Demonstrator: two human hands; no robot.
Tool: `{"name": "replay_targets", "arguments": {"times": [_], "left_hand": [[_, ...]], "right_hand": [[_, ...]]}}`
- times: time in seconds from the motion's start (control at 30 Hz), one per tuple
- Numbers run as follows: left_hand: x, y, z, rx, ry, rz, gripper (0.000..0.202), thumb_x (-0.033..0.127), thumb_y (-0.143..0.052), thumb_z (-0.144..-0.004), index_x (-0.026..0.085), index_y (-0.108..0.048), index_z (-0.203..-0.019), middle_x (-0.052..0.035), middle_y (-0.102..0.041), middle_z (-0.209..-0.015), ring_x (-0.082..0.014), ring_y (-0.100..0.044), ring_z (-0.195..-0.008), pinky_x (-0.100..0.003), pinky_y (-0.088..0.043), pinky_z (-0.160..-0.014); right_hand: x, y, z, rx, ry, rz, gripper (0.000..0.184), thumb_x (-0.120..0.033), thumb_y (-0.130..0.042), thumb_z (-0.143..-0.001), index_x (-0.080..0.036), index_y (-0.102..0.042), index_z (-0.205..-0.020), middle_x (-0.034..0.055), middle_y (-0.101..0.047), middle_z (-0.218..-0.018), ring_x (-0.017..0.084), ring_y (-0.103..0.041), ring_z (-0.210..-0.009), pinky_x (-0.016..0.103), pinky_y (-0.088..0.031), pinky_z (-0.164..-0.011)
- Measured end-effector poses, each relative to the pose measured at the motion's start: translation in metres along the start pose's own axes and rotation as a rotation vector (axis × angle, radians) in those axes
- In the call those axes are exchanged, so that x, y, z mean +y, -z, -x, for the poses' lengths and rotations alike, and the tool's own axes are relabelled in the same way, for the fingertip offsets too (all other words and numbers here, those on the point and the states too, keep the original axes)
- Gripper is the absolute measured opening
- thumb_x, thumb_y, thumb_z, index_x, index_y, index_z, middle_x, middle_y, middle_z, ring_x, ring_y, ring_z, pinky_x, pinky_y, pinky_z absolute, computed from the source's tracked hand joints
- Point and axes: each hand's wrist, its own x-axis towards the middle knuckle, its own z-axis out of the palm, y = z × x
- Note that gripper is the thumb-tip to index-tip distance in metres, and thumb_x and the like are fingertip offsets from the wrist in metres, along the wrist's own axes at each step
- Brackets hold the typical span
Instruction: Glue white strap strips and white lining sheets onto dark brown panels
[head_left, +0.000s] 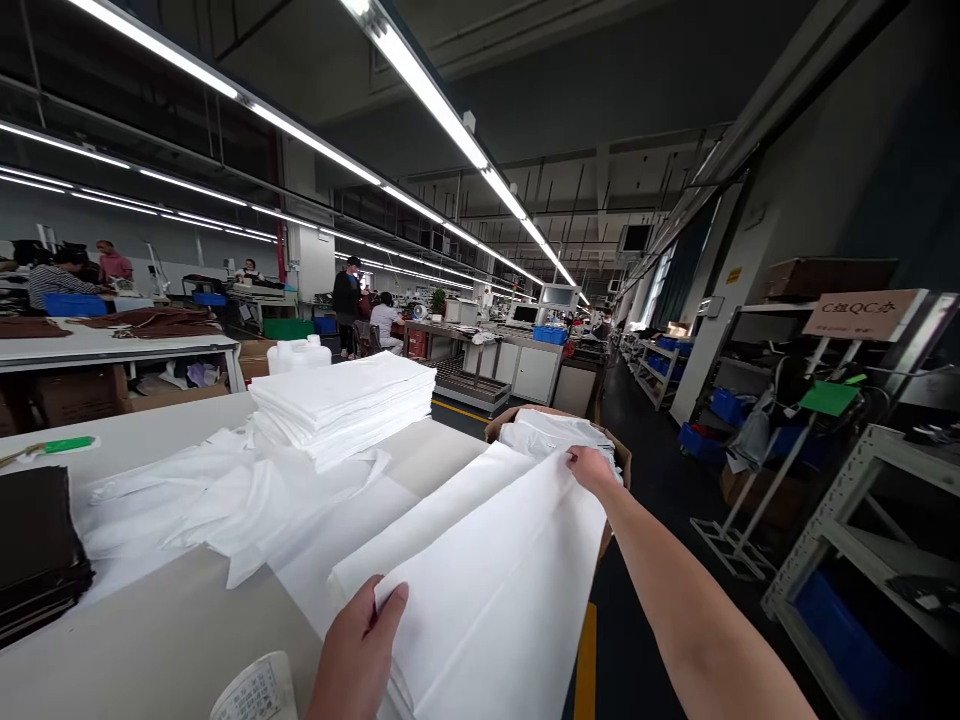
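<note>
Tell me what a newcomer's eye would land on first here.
First, the big white cloth spread over the near right edge of the table, its near end in the left hand and its far end in the right hand. Next, the neat stack of folded white cloth mid-table, and the long light strips running overhead.

Garment or textile factory floor. Long ceiling strip lights [442, 100], rows of worktables with seated workers [386, 322], stacked white fabric [345, 400] on the bench [150, 640]. Metal shelving [847, 500] with blue bins [727, 405] and a QC sign [859, 314].
</note>
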Motion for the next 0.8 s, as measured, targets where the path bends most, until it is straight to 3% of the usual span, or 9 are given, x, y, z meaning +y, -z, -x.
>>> {"name": "replay_targets", "arguments": {"times": [0.1, 0.23, 0.33, 0.47, 0.6, 0.7, 0.8], "left_hand": [[-0.001, 0.004, -0.002, 0.065, 0.013, 0.025, 0.05, 0.071, -0.045, -0.085, 0.025, -0.035, -0.07, 0.0041, -0.032, -0.069, -0.018, -0.036, -0.068, -0.028, -0.032, -0.065], [0.005, 0.013, -0.005, 0.089, 0.029, 0.13, 0.049, 0.073, -0.048, -0.083, 0.024, -0.051, -0.077, 0.0011, -0.056, -0.075, -0.022, -0.052, -0.076, -0.031, -0.042, -0.071], [0.002, 0.019, -0.008, 0.119, 0.05, 0.134, 0.05, 0.074, -0.05, -0.082, 0.024, -0.055, -0.082, 0.0006, -0.059, -0.074, -0.0239, -0.057, -0.078, -0.031, -0.045, -0.071], [-0.007, 0.025, -0.014, 0.167, 0.077, 0.031, 0.05, 0.073, -0.051, -0.081, 0.023, -0.054, -0.074, 0.0001, -0.057, -0.068, -0.023, -0.055, -0.068, -0.031, -0.044, -0.062], [-0.013, 0.028, -0.02, 0.14, 0.102, -0.062, 0.047, 0.069, -0.047, -0.083, 0.024, -0.052, -0.07, 0.0012, -0.05, -0.066, -0.0211, -0.05, -0.065, -0.03, -0.041, -0.06], [-0.008, 0.027, -0.022, 0.127, 0.098, -0.06, 0.045, 0.067, -0.047, -0.082, 0.024, -0.053, -0.069, 0.002, -0.047, -0.064, -0.0204, -0.05, -0.065, -0.031, -0.044, -0.061], [0.002, 0.026, -0.022, 0.1, 0.114, 0.068, 0.045, 0.067, -0.052, -0.077, 0.023, -0.056, -0.072, 0.0012, -0.052, -0.065, -0.0209, -0.054, -0.065, -0.032, -0.049, -0.062]], "right_hand": [[-0.028, -0.006, -0.021, 0.027, 0.013, 0.0, 0.028, -0.039, -0.06, -0.1, -0.018, -0.064, -0.118, 0.0074, -0.066, -0.116, 0.02, -0.065, -0.101, 0.041, -0.056, -0.089], [-0.067, -0.021, -0.04, 0.039, 0.041, -0.009, 0.031, -0.04, -0.06, -0.1, -0.018, -0.062, -0.121, 0.0076, -0.066, -0.116, 0.021, -0.065, -0.1, 0.041, -0.056, -0.088], [-0.087, -0.035, -0.044, 0.047, 0.063, 0.0, 0.033, -0.041, -0.06, -0.1, -0.018, -0.061, -0.124, 0.008, -0.065, -0.118, 0.021, -0.065, -0.102, 0.043, -0.056, -0.09], [-0.098, -0.051, -0.042, 0.046, 0.094, 0.029, 0.033, -0.04, -0.06, -0.1, -0.018, -0.061, -0.124, 0.0087, -0.065, -0.12, 0.021, -0.065, -0.103, 0.043, -0.056, -0.091], [-0.101, -0.059, -0.038, 0.044, 0.105, 0.054, 0.03, -0.039, -0.061, -0.1, -0.018, -0.063, -0.121, 0.009, -0.065, -0.119, 0.021, -0.065, -0.102, 0.042, -0.056, -0.091], [-0.1, -0.056, -0.039, 0.067, 0.11, 0.061, 0.031, -0.039, -0.061, -0.099, -0.017, -0.063, -0.121, 0.009, -0.065, -0.12, 0.022, -0.065, -0.105, 0.044, -0.055, -0.093], [-0.1, -0.051, -0.046, 0.097, 0.112, 0.055, 0.033, -0.04, -0.06, -0.1, -0.018, -0.061, -0.125, 0.01, -0.062, -0.125, 0.023, -0.063, -0.107, 0.044, -0.055, -0.093]]}}
